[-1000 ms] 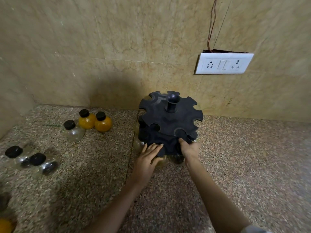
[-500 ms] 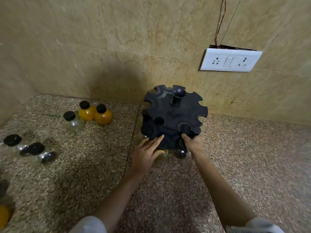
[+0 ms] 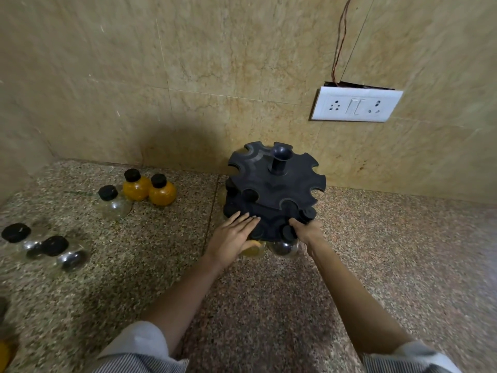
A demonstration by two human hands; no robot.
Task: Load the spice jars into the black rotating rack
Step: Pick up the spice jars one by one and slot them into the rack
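The black rotating rack (image 3: 271,184) stands against the wall, with two notched tiers and a centre post. My left hand (image 3: 234,238) lies over the lower tier's front edge, fingers flat on top, thumb below beside a yellow jar (image 3: 254,251) hanging in a slot. My right hand (image 3: 306,231) pinches the black cap of a dark jar (image 3: 285,247) that sits in the neighbouring slot. Loose on the counter at left are two orange jars (image 3: 148,188), a clear jar (image 3: 113,203) and two dark-filled jars (image 3: 53,251).
The speckled granite counter (image 3: 390,251) ends at a tiled wall right behind the rack. A white socket plate (image 3: 355,106) with loose wires hangs on the wall at upper right. Another yellow jar (image 3: 4,351) shows at the bottom left edge.
Both hands stay at the rack's lower tier; my left fingers have slid a little further onto it. The view has pulled back, so my sleeves now show.
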